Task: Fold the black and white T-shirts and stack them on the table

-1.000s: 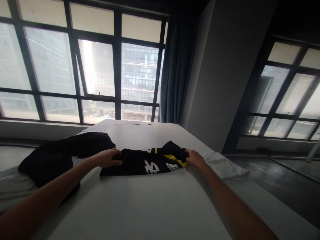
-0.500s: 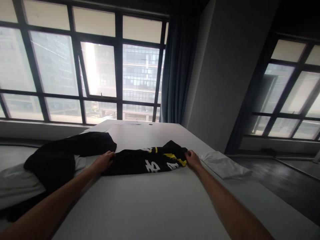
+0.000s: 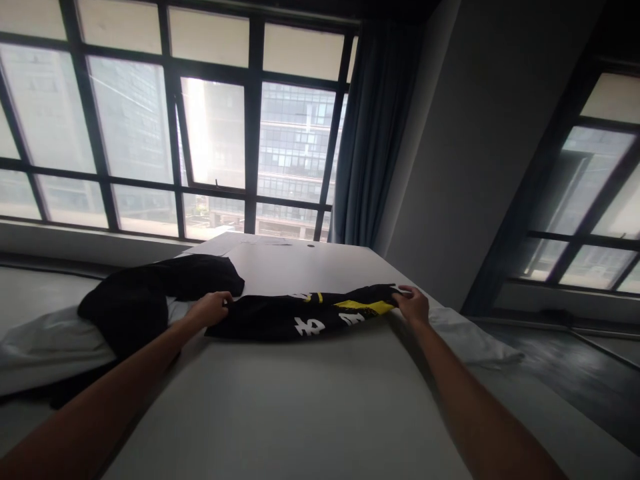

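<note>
A black garment with white lettering and yellow patches (image 3: 280, 320) lies in a long narrow fold across the white table (image 3: 295, 400). Its exact kind is not plain from this folded shape. My left hand (image 3: 213, 309) pinches its left end, fingers closed on the cloth. At the opposite end, my right hand (image 3: 413, 303) grips the corner near the yellow patch, slightly raised off the table. The cloth is drawn fairly straight between both hands.
Left of my left hand lies a heap of black cloth (image 3: 125, 300) over pale grey cloth (image 3: 55, 340). Another pale cloth (image 3: 475, 337) hangs at the table's right edge. Papers (image 3: 250, 241) rest at the far end, before windows and a blue curtain (image 3: 367, 133).
My right hand has moved outward to the right, pulling that end of the garment longer and flatter. My left hand keeps its hold. The view has shifted slightly.
</note>
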`<state>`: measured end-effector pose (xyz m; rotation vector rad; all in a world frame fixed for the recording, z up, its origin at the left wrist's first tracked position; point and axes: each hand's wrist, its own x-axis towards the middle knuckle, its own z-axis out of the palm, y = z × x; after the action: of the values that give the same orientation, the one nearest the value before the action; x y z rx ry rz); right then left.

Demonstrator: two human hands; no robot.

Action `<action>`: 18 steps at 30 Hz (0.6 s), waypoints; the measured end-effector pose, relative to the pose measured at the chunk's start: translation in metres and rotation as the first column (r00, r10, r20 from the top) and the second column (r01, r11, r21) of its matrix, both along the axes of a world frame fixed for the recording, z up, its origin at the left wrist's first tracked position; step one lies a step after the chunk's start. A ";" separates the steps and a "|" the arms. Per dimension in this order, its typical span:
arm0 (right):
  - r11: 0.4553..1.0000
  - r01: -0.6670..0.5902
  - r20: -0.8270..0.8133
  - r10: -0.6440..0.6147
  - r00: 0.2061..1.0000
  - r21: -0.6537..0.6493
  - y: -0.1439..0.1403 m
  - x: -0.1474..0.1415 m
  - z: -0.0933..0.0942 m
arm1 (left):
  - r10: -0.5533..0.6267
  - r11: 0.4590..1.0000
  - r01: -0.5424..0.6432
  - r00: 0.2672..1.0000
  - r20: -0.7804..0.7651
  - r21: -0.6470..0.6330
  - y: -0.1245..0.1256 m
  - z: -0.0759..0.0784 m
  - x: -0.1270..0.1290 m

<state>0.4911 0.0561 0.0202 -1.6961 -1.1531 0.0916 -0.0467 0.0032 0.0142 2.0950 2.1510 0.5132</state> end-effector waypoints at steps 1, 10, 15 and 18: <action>1.000 0.007 0.041 -0.007 0.999 0.001 -0.003 0.002 0.002 | 0.016 1.000 -0.016 1.000 -0.004 -0.002 -0.001 0.001 -0.005; 0.907 0.029 0.419 0.165 0.893 -0.420 -0.024 0.025 -0.024 | -0.150 0.984 0.157 0.986 -0.077 0.084 -0.013 -0.008 -0.019; 0.866 0.060 0.521 0.241 0.819 -0.496 -0.022 0.024 -0.027 | -0.414 0.902 0.420 0.908 -0.067 0.104 -0.015 -0.004 -0.009; 0.884 -0.056 0.481 0.305 0.822 -0.465 -0.024 0.026 -0.019 | -0.403 0.902 0.405 0.914 -0.046 0.147 -0.013 -0.004 -0.010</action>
<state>0.5170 0.0323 0.0013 -2.0697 -1.8384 -0.0213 -0.0572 -0.0098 0.0107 2.5412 1.6493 0.6297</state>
